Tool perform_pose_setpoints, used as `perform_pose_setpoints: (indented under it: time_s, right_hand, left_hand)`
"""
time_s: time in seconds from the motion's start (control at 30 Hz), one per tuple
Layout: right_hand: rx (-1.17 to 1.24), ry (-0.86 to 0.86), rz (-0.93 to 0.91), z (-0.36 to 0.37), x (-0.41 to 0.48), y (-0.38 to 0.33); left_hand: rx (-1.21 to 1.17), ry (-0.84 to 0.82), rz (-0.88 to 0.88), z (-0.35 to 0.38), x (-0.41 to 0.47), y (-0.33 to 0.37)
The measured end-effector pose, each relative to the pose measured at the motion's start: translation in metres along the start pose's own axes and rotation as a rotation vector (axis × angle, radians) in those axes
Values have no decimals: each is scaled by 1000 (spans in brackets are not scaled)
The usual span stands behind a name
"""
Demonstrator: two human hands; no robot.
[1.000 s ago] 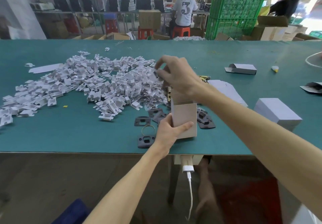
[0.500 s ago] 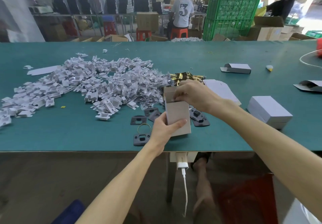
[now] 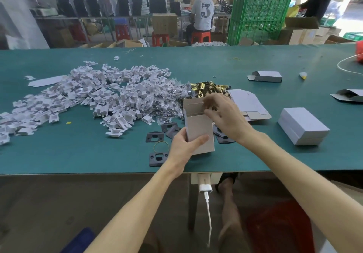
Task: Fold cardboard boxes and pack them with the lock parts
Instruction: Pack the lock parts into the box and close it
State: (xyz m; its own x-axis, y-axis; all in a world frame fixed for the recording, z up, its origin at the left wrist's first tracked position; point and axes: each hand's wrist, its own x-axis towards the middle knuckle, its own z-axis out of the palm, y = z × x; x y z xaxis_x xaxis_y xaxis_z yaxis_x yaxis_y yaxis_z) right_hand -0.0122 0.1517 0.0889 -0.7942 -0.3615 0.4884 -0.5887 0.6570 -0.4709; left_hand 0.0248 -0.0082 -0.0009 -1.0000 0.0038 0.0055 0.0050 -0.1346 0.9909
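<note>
Our left hand (image 3: 182,148) grips the box (image 3: 198,127) low down, thumb across its front and fingers wrapped behind. The box is upright with its top flap open, and we can't tell if its base touches the tabletop (image 3: 78,154). Our right hand (image 3: 225,119) is at the box mouth, fingers curled and blurred, so we can't tell whether they pinch a part or only the flap. Likely risks: a part catching the side tab and creasing it, a hard squeeze from the left hand bowing the wall, or a loose bottom closure dropping its load. The box interior, its bottom and the right fingertips are hidden. The brass lock parts (image 3: 208,88) just behind the box are partly covered by the right hand. The dark plates (image 3: 155,136) left of the box are clear, those right of it sit under the wrist. The bagged bits (image 3: 163,103) behind-left are too small to identify.
</note>
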Motion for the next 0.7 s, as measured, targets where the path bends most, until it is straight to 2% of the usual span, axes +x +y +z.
perform_pose_setpoints:
  time_s: [0.23, 0.43, 0.57, 0.7]
  right_hand:
    - [439, 89, 364, 34, -31, 19]
    - [589, 234, 462, 50, -52, 30]
    - [689, 271, 555, 58, -63, 34]
    - [683, 281, 542, 60, -66, 32]
  left_hand:
    - [31, -5, 17, 3, -1, -1]
    - [17, 4, 55, 8, 0, -2]
    - [57, 27, 64, 7, 1, -4]
    - [13, 54, 32, 7, 3, -5]
